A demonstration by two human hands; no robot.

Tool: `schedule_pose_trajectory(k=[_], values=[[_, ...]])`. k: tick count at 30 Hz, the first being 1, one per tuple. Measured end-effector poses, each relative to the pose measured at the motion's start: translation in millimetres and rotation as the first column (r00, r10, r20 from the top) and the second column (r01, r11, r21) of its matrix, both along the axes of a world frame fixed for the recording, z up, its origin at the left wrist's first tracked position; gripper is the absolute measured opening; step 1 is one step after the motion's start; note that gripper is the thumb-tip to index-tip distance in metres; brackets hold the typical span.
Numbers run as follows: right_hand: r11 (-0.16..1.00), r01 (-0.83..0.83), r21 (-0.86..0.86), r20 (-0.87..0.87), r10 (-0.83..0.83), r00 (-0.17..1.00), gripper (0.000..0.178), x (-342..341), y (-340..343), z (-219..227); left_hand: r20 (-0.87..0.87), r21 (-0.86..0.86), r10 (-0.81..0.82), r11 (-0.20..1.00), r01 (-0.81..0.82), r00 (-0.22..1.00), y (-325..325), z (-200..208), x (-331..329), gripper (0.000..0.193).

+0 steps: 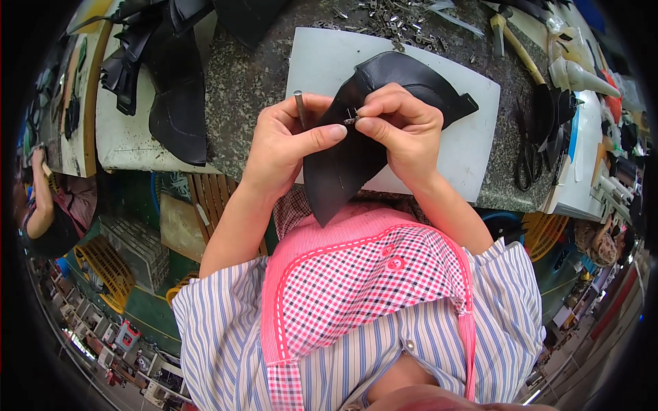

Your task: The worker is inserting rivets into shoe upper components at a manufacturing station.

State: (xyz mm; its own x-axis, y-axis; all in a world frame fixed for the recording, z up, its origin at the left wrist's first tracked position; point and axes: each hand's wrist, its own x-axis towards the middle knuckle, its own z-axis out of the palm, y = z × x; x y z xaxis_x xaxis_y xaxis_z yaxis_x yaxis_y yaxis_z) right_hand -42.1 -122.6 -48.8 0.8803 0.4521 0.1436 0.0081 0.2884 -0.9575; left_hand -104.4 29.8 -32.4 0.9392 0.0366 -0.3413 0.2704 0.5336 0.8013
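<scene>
A black leather-like piece, curved and stitched, lies partly on a white board, its pointed lower end hanging over the bench's near edge. My left hand is closed on this piece, thumb on top. A thin metal rod also sticks up from the left hand's grasp. Just right of the left thumb, my right hand pinches a small metal fitting between thumb and fingertips, against the black piece. The fitting's exact kind is too small to tell.
Loose small metal fittings are heaped beyond the board. A hammer and black-handled scissors lie to the right. More black pieces rest at left. Another person's arm shows at the far left, near a grey crate.
</scene>
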Motion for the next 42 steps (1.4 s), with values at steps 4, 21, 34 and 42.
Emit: schedule_pose_trajectory(k=[4,21,34,42], values=[[1.000,-0.007,-0.023,0.032,0.008,0.999,0.010,1.7,-0.5,-0.6,0.019,0.089,0.043,0.995,-0.044,0.999,-5.1,6.6,-0.9,0.026],[0.810,-0.063,-0.583,0.601,0.482,0.637,0.041,51.3,-8.0,37.9,0.482,0.738,-0.265,0.636,-0.224,0.835,-7.4,10.8,3.3,0.021],[0.979,-0.018,-0.201,0.354,0.090,0.931,0.016,9.4,-10.8,26.9,0.770,0.543,-0.396,-0.005,-0.840,0.500,-16.2,-11.6,3.9,0.017],[0.951,-0.174,-0.255,0.595,0.296,0.747,0.017,24.1,-18.4,44.6,0.829,0.519,-0.103,0.504,-0.690,0.549,-28.7,-15.3,7.7,0.026]])
